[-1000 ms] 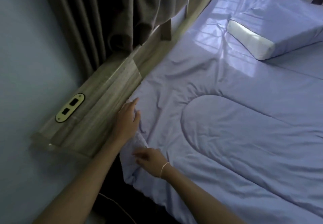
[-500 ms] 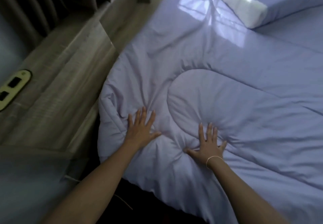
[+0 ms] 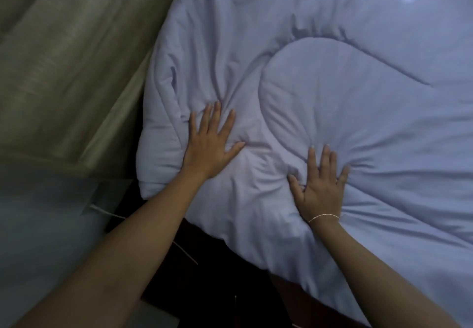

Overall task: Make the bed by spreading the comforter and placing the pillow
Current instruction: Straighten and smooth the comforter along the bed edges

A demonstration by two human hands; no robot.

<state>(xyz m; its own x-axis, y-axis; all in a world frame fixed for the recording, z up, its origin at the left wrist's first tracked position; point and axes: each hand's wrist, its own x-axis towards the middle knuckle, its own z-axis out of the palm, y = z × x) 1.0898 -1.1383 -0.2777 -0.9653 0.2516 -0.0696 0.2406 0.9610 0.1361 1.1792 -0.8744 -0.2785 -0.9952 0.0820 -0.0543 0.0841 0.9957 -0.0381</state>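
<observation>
Both hands lie flat, fingers spread, pressing the puffy lavender quilted comforter (image 3: 332, 84) at its near corner: left hand (image 3: 208, 146) by the bunched edge w/ the wooden ledge (image 3: 64, 71), right hand (image 3: 320, 187) further in. Wrinkles fan away from the palms; pillow not in view.

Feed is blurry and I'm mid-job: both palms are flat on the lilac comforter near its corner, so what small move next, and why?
Probably sweep both flat hands outward. The left hand and right hand press the lilac quilted comforter with straight fingers, and creases radiate from each palm and bunch between them. The corner beside the wooden ledge looks puffed, so smoothing toward it should flatten that.
</observation>
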